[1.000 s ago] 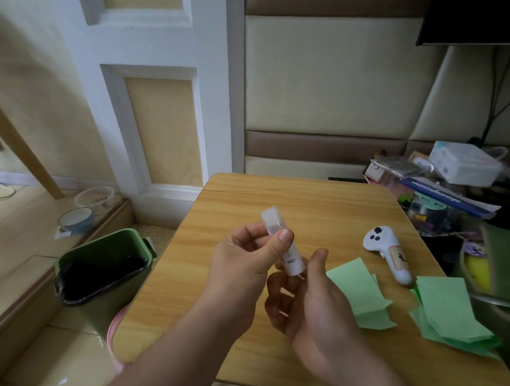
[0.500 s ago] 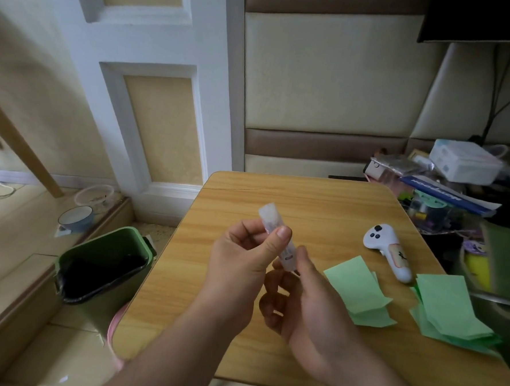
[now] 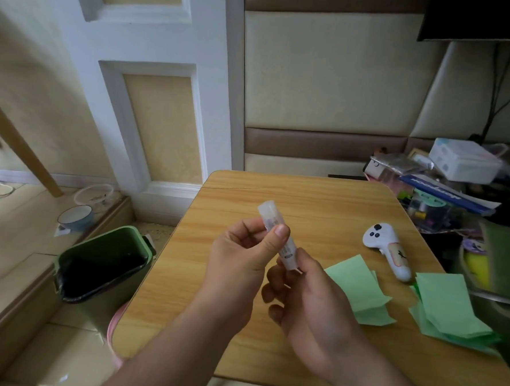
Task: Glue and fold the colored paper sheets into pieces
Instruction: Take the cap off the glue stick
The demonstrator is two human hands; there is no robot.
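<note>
1. Above the near middle of the wooden table (image 3: 307,202), you held the glue stick (image 3: 278,236) tilted, its capped end pointing up and to the far left.
2. Your left hand (image 3: 241,257) pinched the upper barrel between thumb and curled fingers; your right hand (image 3: 310,297) gripped the lower end with fingertips closed round it.
3. Neither hand touched any paper. The folded green sheets (image 3: 358,285) lay on the table just right of your right hand, and a second green stack (image 3: 449,309) sat further right, near the table's edge. A white controller (image 3: 390,249) rested beyond them.
4. The step in hand looked like readying the glue, either uncapping it or twisting it out; I could not tell which.
5. The next move probably called for pulling the cap off, then bringing the bared tip down to a green sheet.
6. Compared with a second earlier, your right hand had closed in on the stick's lower end, where before its thumb stood apart; the papers had not shifted.
</note>
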